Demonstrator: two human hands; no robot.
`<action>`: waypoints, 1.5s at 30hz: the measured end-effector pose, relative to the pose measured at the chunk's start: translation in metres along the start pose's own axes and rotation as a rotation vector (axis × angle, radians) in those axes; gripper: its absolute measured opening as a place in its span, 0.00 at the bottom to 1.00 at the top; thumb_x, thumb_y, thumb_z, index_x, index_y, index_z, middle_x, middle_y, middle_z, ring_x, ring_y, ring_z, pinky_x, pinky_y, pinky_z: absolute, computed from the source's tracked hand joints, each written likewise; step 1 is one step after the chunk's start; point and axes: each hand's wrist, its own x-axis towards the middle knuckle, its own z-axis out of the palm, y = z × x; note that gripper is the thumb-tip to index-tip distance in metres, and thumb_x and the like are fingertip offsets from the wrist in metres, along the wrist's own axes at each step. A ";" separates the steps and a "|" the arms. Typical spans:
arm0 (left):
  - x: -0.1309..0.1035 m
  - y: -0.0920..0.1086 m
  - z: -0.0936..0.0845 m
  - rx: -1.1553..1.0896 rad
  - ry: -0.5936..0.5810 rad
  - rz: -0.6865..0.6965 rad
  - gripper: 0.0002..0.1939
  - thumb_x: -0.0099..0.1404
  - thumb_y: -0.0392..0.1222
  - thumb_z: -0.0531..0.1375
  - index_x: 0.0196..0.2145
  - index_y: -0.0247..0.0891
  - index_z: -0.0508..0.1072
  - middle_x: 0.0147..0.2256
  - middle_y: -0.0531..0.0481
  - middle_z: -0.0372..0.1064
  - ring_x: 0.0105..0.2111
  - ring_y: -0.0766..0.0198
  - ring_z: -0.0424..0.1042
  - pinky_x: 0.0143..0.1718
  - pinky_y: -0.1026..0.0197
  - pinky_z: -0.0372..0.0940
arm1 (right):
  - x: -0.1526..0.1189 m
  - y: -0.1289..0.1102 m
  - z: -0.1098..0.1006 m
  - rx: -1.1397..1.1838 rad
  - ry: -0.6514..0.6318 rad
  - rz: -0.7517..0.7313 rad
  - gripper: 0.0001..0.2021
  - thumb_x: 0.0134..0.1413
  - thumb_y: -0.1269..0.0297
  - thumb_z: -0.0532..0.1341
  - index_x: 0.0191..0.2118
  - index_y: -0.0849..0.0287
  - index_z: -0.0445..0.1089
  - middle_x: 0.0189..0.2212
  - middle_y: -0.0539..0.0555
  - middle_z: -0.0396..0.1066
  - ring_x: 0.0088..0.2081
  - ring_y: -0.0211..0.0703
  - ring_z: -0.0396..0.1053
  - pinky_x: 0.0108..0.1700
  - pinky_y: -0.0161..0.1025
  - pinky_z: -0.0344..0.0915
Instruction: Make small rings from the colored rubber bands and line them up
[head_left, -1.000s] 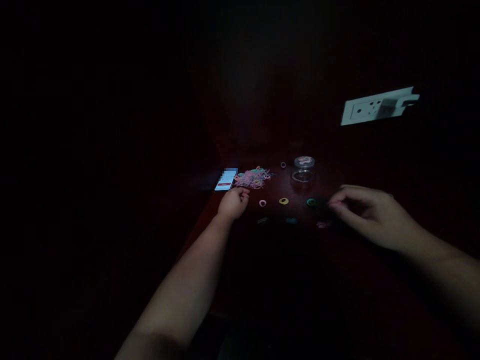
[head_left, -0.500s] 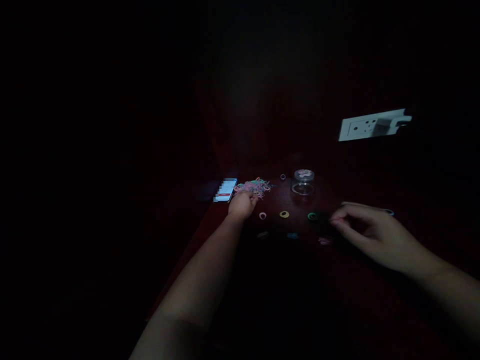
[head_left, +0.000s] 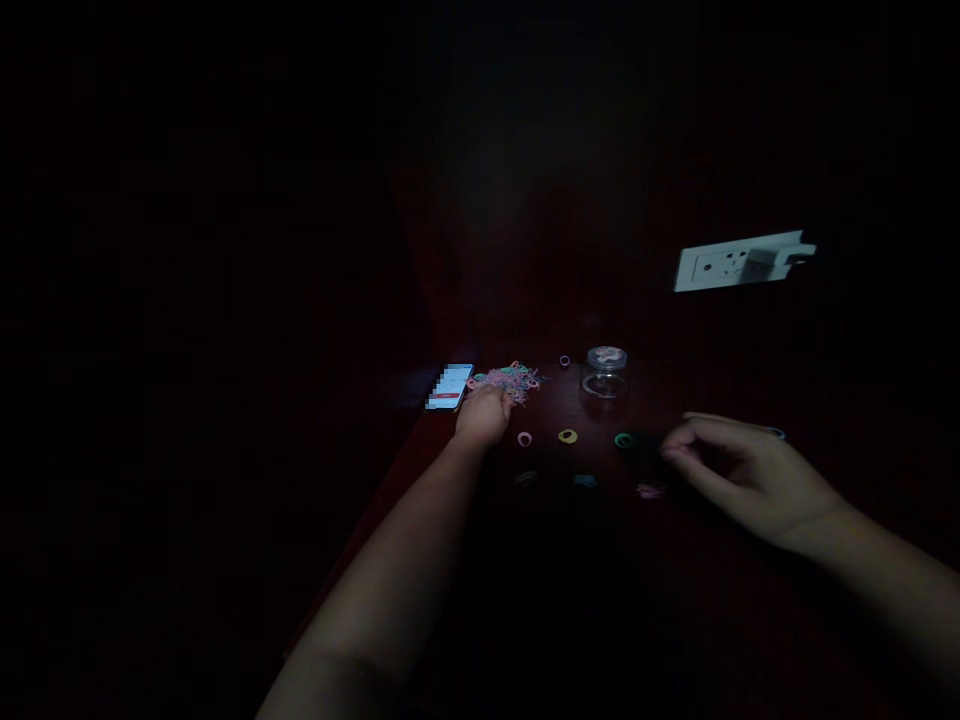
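My left hand (head_left: 484, 415) is closed at the near edge of a tangled pile of small coloured bands (head_left: 517, 380); what its fingertips pinch is too small to make out. To the right, my right hand (head_left: 739, 470) hovers with thumb and forefinger pressed together, and anything between them cannot be made out. Between the hands lie a pink band group (head_left: 524, 439), a yellow one (head_left: 568, 437) and a green one (head_left: 624, 440). Nearer to me are a dim group (head_left: 526, 479), a blue group (head_left: 585, 481) and a pink group (head_left: 650, 491).
A lit phone (head_left: 450, 387) lies left of the pile. Behind the groups stand a clear lidded jar (head_left: 605, 375) and a small pale ring (head_left: 565, 361). Partly behind my right hand is a light blue band (head_left: 778, 433). A socket plate (head_left: 739, 262) is on the wall.
The view has shifted slightly, so the table things appear a little lower. My left hand stays closed at the pile, and my right hand keeps its pinch.
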 end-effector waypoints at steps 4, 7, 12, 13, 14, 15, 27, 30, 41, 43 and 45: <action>-0.001 -0.003 0.002 -0.049 0.073 -0.004 0.10 0.70 0.38 0.52 0.39 0.34 0.72 0.44 0.39 0.72 0.49 0.53 0.68 0.56 0.52 0.58 | 0.000 0.005 0.001 -0.078 -0.024 -0.029 0.09 0.61 0.61 0.58 0.31 0.56 0.70 0.25 0.50 0.67 0.26 0.40 0.66 0.29 0.37 0.63; -0.003 -0.006 -0.003 -0.123 0.121 -0.019 0.09 0.70 0.38 0.51 0.38 0.35 0.71 0.41 0.40 0.72 0.45 0.54 0.70 0.51 0.52 0.62 | 0.000 0.006 0.001 -0.075 -0.025 -0.032 0.09 0.61 0.61 0.57 0.31 0.57 0.69 0.25 0.50 0.67 0.26 0.40 0.65 0.30 0.37 0.63; -0.014 0.009 -0.020 -0.295 0.183 0.029 0.09 0.71 0.40 0.52 0.38 0.37 0.70 0.36 0.46 0.73 0.37 0.60 0.72 0.44 0.58 0.66 | 0.000 0.006 0.004 -0.046 -0.042 -0.046 0.10 0.62 0.62 0.56 0.30 0.57 0.68 0.24 0.50 0.65 0.26 0.39 0.64 0.28 0.36 0.62; -0.018 0.018 -0.024 -0.332 0.186 0.056 0.08 0.71 0.40 0.52 0.38 0.38 0.70 0.36 0.48 0.74 0.37 0.62 0.73 0.43 0.60 0.66 | 0.000 0.006 0.005 -0.043 -0.052 -0.053 0.09 0.62 0.62 0.56 0.30 0.57 0.67 0.24 0.50 0.65 0.25 0.38 0.63 0.28 0.36 0.62; -0.024 0.030 -0.027 -0.364 0.184 0.084 0.08 0.70 0.40 0.53 0.38 0.38 0.71 0.36 0.49 0.74 0.37 0.63 0.73 0.43 0.61 0.66 | -0.001 0.005 0.007 -0.046 -0.058 -0.060 0.08 0.62 0.63 0.57 0.31 0.57 0.68 0.24 0.50 0.65 0.26 0.38 0.64 0.29 0.36 0.62; -0.030 0.044 -0.030 -0.414 0.176 0.113 0.07 0.69 0.40 0.54 0.38 0.38 0.71 0.35 0.50 0.74 0.36 0.64 0.73 0.40 0.62 0.67 | -0.001 0.003 0.007 -0.050 -0.059 -0.064 0.07 0.62 0.63 0.57 0.33 0.57 0.68 0.25 0.50 0.65 0.26 0.38 0.64 0.29 0.36 0.63; -0.097 0.135 -0.044 -1.123 -0.151 0.072 0.08 0.63 0.42 0.63 0.35 0.37 0.67 0.30 0.51 0.74 0.28 0.67 0.70 0.29 0.65 0.62 | -0.001 -0.020 0.009 0.053 0.007 -0.102 0.07 0.61 0.68 0.58 0.44 0.58 0.70 0.29 0.51 0.68 0.26 0.36 0.64 0.28 0.34 0.63; -0.097 0.131 -0.042 -1.082 -0.144 0.084 0.08 0.62 0.41 0.63 0.34 0.37 0.67 0.29 0.51 0.73 0.29 0.67 0.70 0.30 0.64 0.62 | -0.002 -0.021 0.009 0.061 -0.007 -0.115 0.05 0.61 0.68 0.58 0.38 0.58 0.71 0.28 0.51 0.67 0.26 0.37 0.65 0.29 0.35 0.63; -0.101 0.130 -0.039 -1.058 -0.133 0.247 0.06 0.65 0.42 0.62 0.36 0.38 0.69 0.32 0.51 0.74 0.31 0.67 0.72 0.34 0.63 0.65 | -0.001 -0.025 0.008 0.021 -0.029 -0.135 0.05 0.59 0.69 0.59 0.33 0.58 0.71 0.25 0.49 0.65 0.25 0.36 0.63 0.29 0.35 0.61; -0.102 0.128 -0.040 -1.028 -0.092 0.302 0.06 0.65 0.41 0.62 0.38 0.38 0.69 0.34 0.50 0.74 0.32 0.66 0.72 0.35 0.62 0.66 | -0.002 -0.024 0.008 0.025 -0.022 -0.130 0.04 0.59 0.70 0.59 0.34 0.58 0.71 0.25 0.49 0.64 0.25 0.36 0.63 0.28 0.35 0.61; -0.102 0.127 -0.041 -0.962 -0.052 0.352 0.10 0.62 0.42 0.64 0.41 0.39 0.70 0.36 0.49 0.74 0.34 0.65 0.72 0.35 0.61 0.67 | -0.002 -0.024 0.008 0.023 -0.017 -0.129 0.04 0.59 0.70 0.59 0.35 0.58 0.71 0.26 0.49 0.64 0.25 0.36 0.63 0.28 0.35 0.61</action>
